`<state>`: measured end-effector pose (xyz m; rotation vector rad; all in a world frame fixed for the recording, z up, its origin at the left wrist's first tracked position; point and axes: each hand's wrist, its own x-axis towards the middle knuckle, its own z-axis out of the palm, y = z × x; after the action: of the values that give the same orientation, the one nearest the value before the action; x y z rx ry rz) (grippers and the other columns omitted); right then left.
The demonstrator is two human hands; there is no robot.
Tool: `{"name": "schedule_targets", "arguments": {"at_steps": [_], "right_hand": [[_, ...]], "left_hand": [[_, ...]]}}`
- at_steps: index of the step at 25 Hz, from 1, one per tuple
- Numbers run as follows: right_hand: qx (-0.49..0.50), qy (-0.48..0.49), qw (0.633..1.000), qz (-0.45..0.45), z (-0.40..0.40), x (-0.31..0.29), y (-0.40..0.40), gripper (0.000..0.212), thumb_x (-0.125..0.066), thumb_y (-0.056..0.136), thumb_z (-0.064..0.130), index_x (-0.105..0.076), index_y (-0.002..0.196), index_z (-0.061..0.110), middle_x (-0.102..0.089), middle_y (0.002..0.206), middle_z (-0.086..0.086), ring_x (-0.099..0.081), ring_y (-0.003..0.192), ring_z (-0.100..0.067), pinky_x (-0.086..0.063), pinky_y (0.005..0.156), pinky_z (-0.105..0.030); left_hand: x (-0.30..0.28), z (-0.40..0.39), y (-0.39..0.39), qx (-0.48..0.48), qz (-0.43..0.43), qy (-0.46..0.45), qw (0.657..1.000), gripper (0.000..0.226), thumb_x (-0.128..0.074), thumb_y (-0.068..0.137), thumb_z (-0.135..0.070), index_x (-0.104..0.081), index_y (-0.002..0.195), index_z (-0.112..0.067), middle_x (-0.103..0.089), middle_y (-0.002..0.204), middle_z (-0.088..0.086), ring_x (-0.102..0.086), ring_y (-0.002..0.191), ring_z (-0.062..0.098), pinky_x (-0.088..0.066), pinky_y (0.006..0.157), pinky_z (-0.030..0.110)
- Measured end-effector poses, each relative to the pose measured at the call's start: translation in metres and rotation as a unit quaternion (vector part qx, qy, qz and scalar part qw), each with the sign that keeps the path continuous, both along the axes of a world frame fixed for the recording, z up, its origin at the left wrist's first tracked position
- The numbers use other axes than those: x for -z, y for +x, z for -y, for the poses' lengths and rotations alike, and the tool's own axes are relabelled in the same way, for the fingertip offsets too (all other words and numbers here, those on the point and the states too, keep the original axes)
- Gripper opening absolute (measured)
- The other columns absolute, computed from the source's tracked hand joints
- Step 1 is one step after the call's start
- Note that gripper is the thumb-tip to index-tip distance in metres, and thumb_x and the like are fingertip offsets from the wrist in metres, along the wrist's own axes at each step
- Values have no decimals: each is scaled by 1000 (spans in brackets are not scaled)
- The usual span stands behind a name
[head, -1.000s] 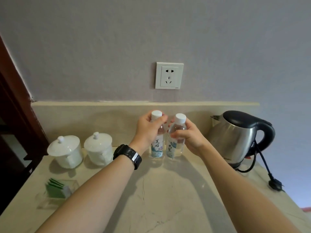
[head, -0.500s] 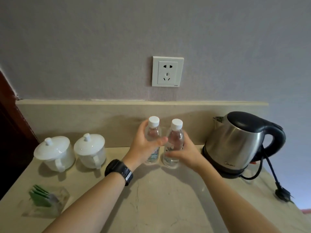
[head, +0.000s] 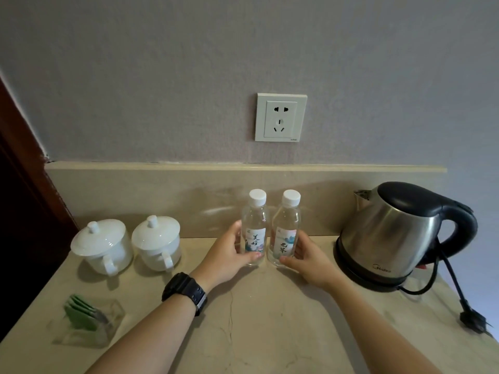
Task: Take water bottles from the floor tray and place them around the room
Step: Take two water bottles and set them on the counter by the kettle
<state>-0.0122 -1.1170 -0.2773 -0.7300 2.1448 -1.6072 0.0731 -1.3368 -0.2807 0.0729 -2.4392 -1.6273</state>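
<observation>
Nearest the camera, two bare forearms reach forward over a smooth, beige stone table (head: 243, 333) veined with fine dark cracks; the left wrist wears a chunky black wristwatch (head: 185, 291) with a ribbed band. At the near left stands a clear, boxy holder (head: 91, 327) with flat green packets (head: 81, 314) filed upright in it. Farther in, the left hand (head: 226, 256) curls around the lower part of the left bottle (head: 255, 228), thumb across the front below the label and fingers behind, gripping it; the right hand (head: 307, 261) cups the base of the right bottle (head: 285, 229) the same way, thumb tip pressed on the clear plastic. Both bottles are small, transparent, round-shouldered cylinders with ribbed white screw caps and pale printed labels, standing upright on the table side by side, nearly touching, near the stone backsplash (head: 189, 195). To the left sit two glossy white lidded cups (head: 127, 245), rounded, each with a knob on top and a loop handle. To the right stands a brushed steel kettle (head: 391, 236) with a black lid and handle on a dark base, its black cord (head: 459, 292) trailing to an unplugged plug lying on the table. Beyond, a matte, finely textured grey wall carries a square white socket (head: 280, 117)
</observation>
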Motion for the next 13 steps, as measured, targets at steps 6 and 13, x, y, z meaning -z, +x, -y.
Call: {"name": "schedule_targets", "arguments": {"at_steps": [6,13], "right_hand": [[41,23,997,-58,9,4,9,68,-77,72,5,-47,121,43,-57,128,0,-60,116,-15,-47,100,-35],[79,19,994,-71,16,10,16,74,-76,72,4,-45,138,23,-62,129,10,-57,119,-3,-44,105,-37]], "left_hand": [[0,4,-1,14,1,-20,1000,69,-83,70,-35,-47,129,-44,-65,114,-33,-64,103,-6,-47,81,7],[14,6,-2,5,10,6,1000,69,-82,70,-50,-49,130,-41,-72,117,-15,-67,106,6,-52,95,42]]}}
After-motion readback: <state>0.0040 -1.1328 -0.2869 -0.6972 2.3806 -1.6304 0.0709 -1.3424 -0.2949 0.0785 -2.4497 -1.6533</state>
